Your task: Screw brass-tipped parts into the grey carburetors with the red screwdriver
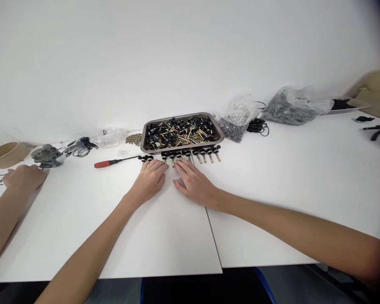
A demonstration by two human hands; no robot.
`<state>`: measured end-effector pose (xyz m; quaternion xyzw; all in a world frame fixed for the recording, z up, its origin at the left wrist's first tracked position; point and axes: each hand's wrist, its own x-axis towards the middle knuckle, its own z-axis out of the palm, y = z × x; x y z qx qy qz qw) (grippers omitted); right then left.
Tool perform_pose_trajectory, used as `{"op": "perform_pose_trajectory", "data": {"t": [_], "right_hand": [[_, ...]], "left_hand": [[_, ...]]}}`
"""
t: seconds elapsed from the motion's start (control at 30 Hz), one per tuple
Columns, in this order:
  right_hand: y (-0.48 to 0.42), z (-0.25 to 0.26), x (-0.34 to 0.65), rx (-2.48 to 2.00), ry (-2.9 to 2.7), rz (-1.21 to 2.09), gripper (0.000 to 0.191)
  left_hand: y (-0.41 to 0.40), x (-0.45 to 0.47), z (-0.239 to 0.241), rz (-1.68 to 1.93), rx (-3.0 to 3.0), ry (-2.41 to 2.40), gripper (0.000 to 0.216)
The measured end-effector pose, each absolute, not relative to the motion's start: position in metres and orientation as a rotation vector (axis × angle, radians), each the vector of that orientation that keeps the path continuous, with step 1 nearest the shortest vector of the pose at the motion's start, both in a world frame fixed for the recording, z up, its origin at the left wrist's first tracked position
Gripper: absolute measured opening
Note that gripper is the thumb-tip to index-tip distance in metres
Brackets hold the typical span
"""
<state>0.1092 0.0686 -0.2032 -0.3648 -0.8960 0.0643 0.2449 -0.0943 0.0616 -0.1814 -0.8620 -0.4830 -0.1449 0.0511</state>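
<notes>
Just beyond the fingertips of the left hand (150, 179) and right hand (194, 183), both lying flat with fingers spread and holding nothing, runs one row of about ten small black-headed, brass-shanked parts (190, 155). Behind that row sits one steel tray (220, 131) heaped with similar pieces. One red-handled screwdriver (112, 162) lies left of the left hand. Everything rests on a white table (288, 177) against a white wall.

A tray (220, 134) of parts is set mid-bench (288, 181); a row of assembled pieces (190, 155) is lined up before it. A screwdriver (114, 162) lies to its left, two bags (266, 110) to its right.
</notes>
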Motion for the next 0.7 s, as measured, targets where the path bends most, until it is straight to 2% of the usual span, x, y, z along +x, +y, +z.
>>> {"op": "perform_pose_trajectory", "data": {"t": [0.7], "right_hand": [[0.0688, -0.2031, 0.1095, -1.003, -2.438, 0.224, 0.054]], "left_hand": [[0.0596, -0.0934, -0.1803, -0.377, -2.561, -1.441, 0.029]]}}
